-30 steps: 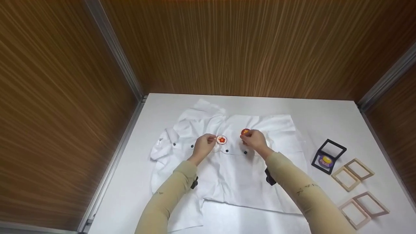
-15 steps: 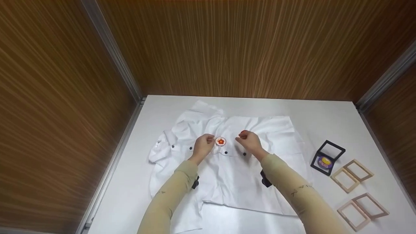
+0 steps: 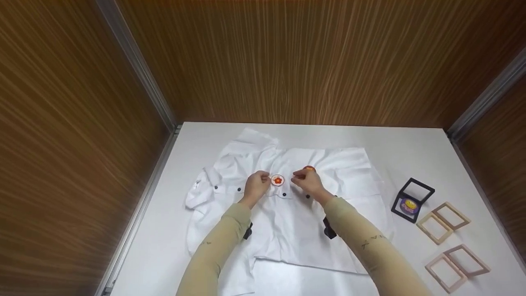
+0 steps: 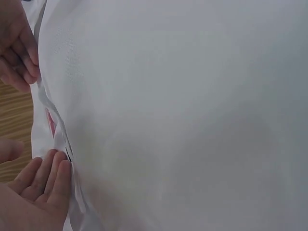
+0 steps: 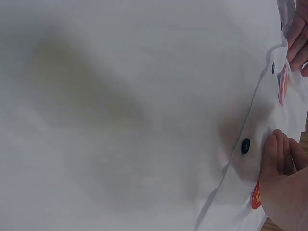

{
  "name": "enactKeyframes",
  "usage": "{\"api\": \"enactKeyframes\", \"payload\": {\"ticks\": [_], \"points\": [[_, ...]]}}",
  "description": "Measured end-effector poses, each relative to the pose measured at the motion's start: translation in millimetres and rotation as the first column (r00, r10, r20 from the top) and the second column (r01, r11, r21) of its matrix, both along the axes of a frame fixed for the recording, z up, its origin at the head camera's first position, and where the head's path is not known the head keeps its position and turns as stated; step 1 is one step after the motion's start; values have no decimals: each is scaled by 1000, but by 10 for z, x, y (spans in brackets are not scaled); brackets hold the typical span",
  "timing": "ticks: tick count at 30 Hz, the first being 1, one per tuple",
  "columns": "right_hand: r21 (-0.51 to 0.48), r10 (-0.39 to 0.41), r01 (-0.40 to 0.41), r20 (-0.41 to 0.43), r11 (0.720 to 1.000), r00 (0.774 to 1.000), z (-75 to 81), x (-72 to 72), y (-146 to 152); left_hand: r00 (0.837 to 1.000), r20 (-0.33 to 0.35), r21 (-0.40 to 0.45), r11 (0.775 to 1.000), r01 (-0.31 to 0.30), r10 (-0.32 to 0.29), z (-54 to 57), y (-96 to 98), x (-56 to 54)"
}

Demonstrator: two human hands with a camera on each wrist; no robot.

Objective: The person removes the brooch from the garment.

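Note:
A white shirt (image 3: 304, 234) with dark buttons lies spread on the table. On it is a round white badge with a red flower (image 3: 277, 180), between my two hands. Just left of that badge is my left hand (image 3: 255, 186), fingertips at its edge and resting on the cloth; the thumb stands apart from the fingers in the left wrist view. My right hand (image 3: 310, 183) is on the badge's right, its fingers reaching left along the shirt, close over a button (image 5: 245, 146). A red badge with a yellow design (image 3: 309, 168) shows behind the right hand, partly hidden.
To the right, an open black case (image 3: 416, 183) holds a purple and yellow badge (image 3: 409, 206). Near it lie an open tan case (image 3: 435, 239) and an open pink case (image 3: 448, 288). Wood-grain panels (image 3: 283, 61) wall in the white table (image 3: 407, 144).
My right hand has moved left, off the red badge and toward the white one; the red badge stays on the shirt. The left hand keeps its place beside the white badge.

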State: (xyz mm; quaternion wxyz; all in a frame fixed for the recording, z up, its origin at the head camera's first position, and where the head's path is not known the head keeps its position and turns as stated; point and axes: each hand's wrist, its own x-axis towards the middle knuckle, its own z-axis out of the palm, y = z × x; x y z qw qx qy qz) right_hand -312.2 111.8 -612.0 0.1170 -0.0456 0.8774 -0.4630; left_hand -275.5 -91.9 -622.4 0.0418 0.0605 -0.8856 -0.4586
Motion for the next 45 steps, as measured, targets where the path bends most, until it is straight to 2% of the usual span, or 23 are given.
{"api": "enactKeyframes", "payload": {"ticks": [8, 14, 19, 23, 31, 38, 45], "points": [[12, 24, -24, -12, 1000, 1000, -12, 21, -77, 997, 72, -62, 998, 21, -16, 9, 49, -55], [24, 47, -46, -37, 999, 998, -58, 15, -103, 996, 89, -110, 993, 40, -31, 30, 106, -89], [16, 35, -34, -25, 999, 999, -82, 26, -131, 993, 109, -133, 989, 61, -47, 45, 128, -99], [9, 40, -40, -36, 999, 999, -104, 49, -167, 993, 107, -146, 987, 68, -53, 29, 125, -113], [55, 71, -67, -74, 996, 995, -183, 82, -249, 991, 111, -201, 975, 94, -73, -4, 96, -113], [56, 58, -55, -45, 997, 997, -215, 105, -288, 990, 108, -229, 967, 111, -88, -34, 92, -84], [41, 53, -50, -98, 998, 994, -232, 149, -313, 994, 57, -274, 956, 104, -92, -62, 68, -83]]}}
